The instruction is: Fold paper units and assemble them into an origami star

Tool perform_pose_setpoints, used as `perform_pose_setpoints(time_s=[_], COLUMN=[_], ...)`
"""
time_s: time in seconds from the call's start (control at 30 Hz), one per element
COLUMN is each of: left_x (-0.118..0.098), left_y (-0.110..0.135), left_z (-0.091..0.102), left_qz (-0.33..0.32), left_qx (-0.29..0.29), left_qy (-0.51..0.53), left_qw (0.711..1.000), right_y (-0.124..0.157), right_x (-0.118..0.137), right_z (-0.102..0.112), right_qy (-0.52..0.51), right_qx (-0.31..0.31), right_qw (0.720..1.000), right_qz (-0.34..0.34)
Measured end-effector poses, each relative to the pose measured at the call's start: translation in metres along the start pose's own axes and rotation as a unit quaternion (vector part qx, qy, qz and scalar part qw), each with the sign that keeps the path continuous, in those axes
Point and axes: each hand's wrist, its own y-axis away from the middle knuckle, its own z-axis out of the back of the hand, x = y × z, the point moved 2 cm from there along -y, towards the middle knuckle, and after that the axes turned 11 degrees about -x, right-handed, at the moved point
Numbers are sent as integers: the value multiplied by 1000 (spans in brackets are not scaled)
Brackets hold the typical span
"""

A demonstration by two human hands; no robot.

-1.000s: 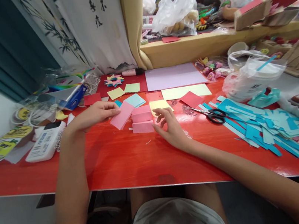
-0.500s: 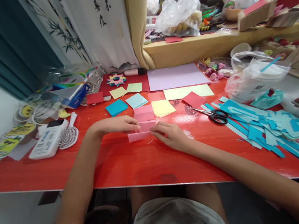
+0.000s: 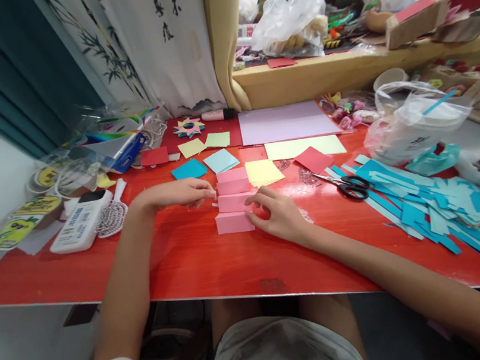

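Note:
Three folded pink paper pieces stand in a row on the red table: a far one (image 3: 232, 182), a middle one (image 3: 231, 203) and a front one (image 3: 232, 222). My right hand (image 3: 277, 214) is at their right ends, its thumb on the front piece and its curled index finger beside the middle one. The fingers seem closed round the front piece's end. My left hand (image 3: 181, 193) hovers just left of the pink pieces, apart from them. Its fingers are bent and pressed together; whether anything is in them is hidden.
Behind the pink pieces lie yellow squares (image 3: 264, 171), light blue squares (image 3: 221, 160) and darker blue squares (image 3: 188, 169). Black-handled scissors (image 3: 352, 187) rest beside many blue paper strips (image 3: 437, 204). A star-shaped paper ring (image 3: 189, 127) sits at the back. A hairbrush (image 3: 111, 219) lies left.
My left hand has let go of the front pink paper and drawn back left. That piece has shifted slightly right and towards me, with my right hand at its end.

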Motion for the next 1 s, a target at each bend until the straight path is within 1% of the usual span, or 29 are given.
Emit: perform_pose_setpoints(time_s=[0.17,0.23,0.3,0.37,0.4,0.5,0.57,0.63,0.7,0.73,0.77,0.8,0.87,0.93,1.0], left_x=[-2,-2,-2,-3,-5,-8,-9,-8,-5,-4,-2,-2,-1,-2,-2], left_y=[2,3,4,4,3,-1,-3,-2,2,4,4,4,0,-8,-16], left_z=[0,-2,-6,-11,-13,-18,-19,-18,-14,-11,-9,-6,-1,1,0], left_qz=[-14,-18,-21,-25,-29,-36,-32,-21,-4,5,12,16,18,16,11], left_qx=[26,66,119,156,162,147,117,104,108,101,81,46,-58,-175,-275], left_qy=[-44,-70,-95,-110,-112,-111,-108,-100,-82,-68,-51,-32,13,57,96], left_qw=[999,995,988,981,980,982,987,989,991,993,995,998,998,983,957], right_y=[2,3,4,5,4,2,0,-2,-4,-5,-5,-6,-8,-9,-10], right_x=[2,2,3,2,2,1,-1,-4,-8,-10,-12,-15,-18,-20,-22], right_z=[0,-2,-4,-6,-6,-6,-4,-3,-1,-1,-1,-2,-4,-8,-16], right_qy=[11,35,59,69,68,44,3,-60,-132,-169,-205,-237,-285,-310,-321], right_qx=[33,47,56,68,74,80,60,16,-36,-58,-73,-82,-86,-83,-79], right_qw=[999,997,995,994,994,996,998,997,986,975,962,948,920,903,894], right_qz=[33,50,62,58,48,5,-22,-51,-98,-129,-163,-197,-255,-288,-303])
